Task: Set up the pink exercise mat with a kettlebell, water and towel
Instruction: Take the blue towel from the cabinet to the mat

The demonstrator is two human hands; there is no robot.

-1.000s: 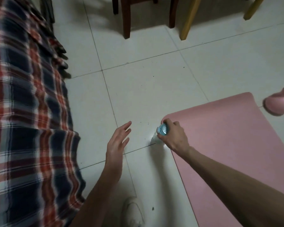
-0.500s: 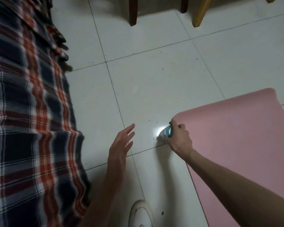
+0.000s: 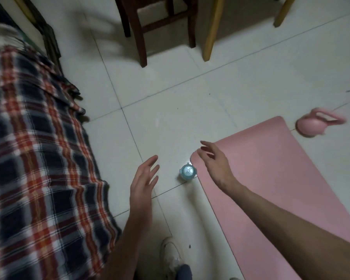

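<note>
The water bottle (image 3: 188,172), seen cap-up, stands on the floor tiles (image 3: 170,122) just off the pink exercise mat (image 3: 271,168), at the mat's 9 o'clock edge near its corner, probably so a drink sits within reach without crowding the mat. The right hand (image 3: 216,162) hovers above the corner, fingers spread and holding nothing. The left hand (image 3: 143,182), at the bottle's 9 o'clock, is likewise relaxed and empty. The pink kettlebell (image 3: 315,126) sits off the mat at 2 o'clock. No towel can be identified.
</note>
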